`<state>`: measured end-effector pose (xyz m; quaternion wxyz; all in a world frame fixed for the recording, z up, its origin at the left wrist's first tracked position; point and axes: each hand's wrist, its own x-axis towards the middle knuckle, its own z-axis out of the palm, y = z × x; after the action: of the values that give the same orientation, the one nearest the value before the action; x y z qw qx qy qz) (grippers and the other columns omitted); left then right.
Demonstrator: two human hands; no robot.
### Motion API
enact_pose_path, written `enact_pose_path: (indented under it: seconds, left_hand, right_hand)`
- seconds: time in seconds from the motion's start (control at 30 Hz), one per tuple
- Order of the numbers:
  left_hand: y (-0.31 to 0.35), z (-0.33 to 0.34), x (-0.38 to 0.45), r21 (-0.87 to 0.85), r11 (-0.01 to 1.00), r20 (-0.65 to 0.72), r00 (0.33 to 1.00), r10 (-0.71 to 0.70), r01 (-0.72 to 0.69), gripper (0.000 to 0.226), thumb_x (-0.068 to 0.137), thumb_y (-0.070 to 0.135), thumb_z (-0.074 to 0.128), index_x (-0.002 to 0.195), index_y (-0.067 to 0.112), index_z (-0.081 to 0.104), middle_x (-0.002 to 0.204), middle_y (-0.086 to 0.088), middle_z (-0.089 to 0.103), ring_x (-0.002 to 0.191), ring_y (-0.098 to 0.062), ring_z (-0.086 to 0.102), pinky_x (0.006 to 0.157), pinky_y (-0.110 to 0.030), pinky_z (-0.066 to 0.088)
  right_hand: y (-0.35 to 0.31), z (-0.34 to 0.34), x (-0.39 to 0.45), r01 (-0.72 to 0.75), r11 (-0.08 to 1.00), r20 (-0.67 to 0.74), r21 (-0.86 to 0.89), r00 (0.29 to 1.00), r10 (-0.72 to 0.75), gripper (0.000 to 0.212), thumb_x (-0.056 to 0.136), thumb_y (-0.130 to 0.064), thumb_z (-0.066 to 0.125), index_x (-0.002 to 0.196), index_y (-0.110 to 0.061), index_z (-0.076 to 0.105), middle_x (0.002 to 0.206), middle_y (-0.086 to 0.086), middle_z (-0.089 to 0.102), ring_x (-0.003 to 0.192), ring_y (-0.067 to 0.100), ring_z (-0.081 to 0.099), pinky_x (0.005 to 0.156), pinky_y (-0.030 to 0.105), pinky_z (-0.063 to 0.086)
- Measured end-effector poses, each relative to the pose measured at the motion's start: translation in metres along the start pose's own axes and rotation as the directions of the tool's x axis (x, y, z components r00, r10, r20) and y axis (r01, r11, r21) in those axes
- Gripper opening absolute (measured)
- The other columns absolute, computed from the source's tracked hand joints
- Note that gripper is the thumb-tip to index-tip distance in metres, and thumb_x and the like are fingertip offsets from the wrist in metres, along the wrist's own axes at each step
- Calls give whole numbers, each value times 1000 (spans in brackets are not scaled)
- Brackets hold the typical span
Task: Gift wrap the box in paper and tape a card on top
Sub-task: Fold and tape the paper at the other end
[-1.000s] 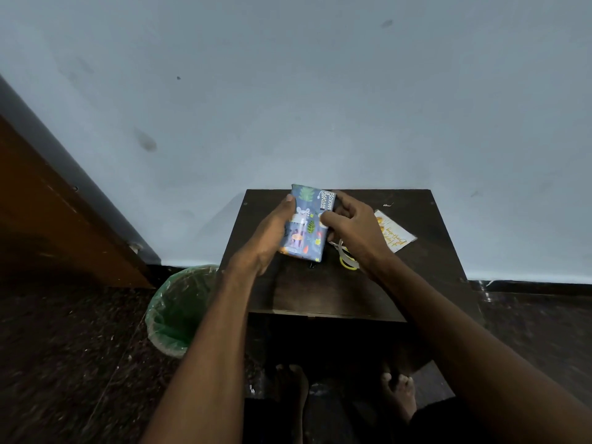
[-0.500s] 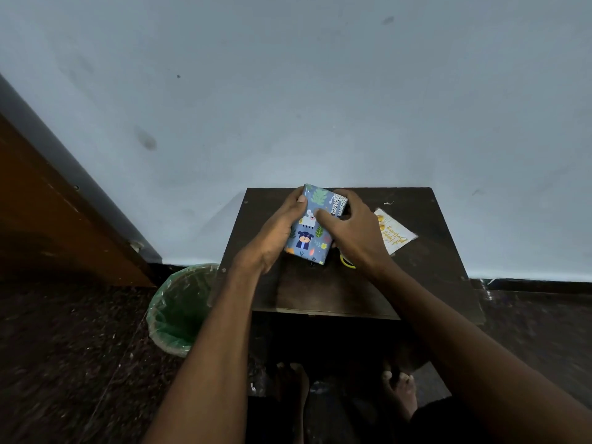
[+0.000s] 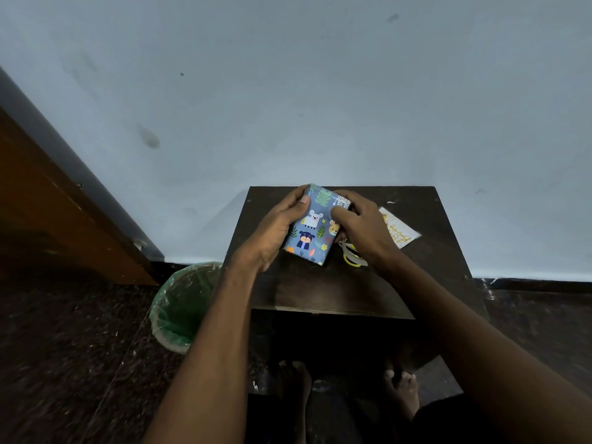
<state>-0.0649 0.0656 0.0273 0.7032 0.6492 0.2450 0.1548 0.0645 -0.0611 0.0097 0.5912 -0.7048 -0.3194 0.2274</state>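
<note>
Turning the wrapped box point(image 3: 312, 227) flatter since a second ago, we grip it with left hand point(image 3: 275, 232) and right hand point(image 3: 362, 229); card point(image 3: 398, 232) waits just beyond our right hand.

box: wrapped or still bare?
Wrapped: patterned paper covers every visible face of the box, held by left hand and right hand.

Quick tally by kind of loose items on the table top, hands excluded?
Wrapped box: 1, gripped by left hand and right hand
Card: 1
Yellow-and-white item under the right wrist, too hidden to identify: 1
Total: 3 on the table
</note>
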Motion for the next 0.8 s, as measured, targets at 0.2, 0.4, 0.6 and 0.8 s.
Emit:
enact_pose_path:
  seconds: [0.2,0.4,0.6,0.8]
  left_hand:
    - [-3,0,3,7,1000,-5,1000,-30,30,35,111,35,52,146,30,57,123,-1,78,106,-20,77,82,-35,64]
    - [-10,4,12,-141,989,-242,968,-70,37,39,116,28,43,153,18,36,127,-5,71,100,-20,77,82,-42,65]
    - [-10,-1,14,-221,968,-309,933,-182,116,44,113,20,50,154,19,32,142,-10,62,123,-33,69,80,-58,64]
    - [-8,-26,4,396,882,-456,889,-52,255,37,68,49,65,85,18,72,99,-4,72,87,-25,71,81,-37,57]
  right_hand:
    - [0,8,-4,-48,997,-78,-59,996,44,32,88,-39,72,114,-22,64,97,-5,76,85,12,75,73,41,62]
    - [2,3,1,-111,982,19,152,994,109,62,93,-22,75,148,-13,48,105,0,76,75,1,72,69,24,56]
    - [10,1,2,15,981,128,-192,992,10,66,64,-51,87,122,-31,65,111,-10,75,100,12,73,93,46,59]
    - [23,0,6,100,961,174,-259,983,-55,67,73,-34,85,134,-27,58,131,-2,60,120,16,64,101,46,57]
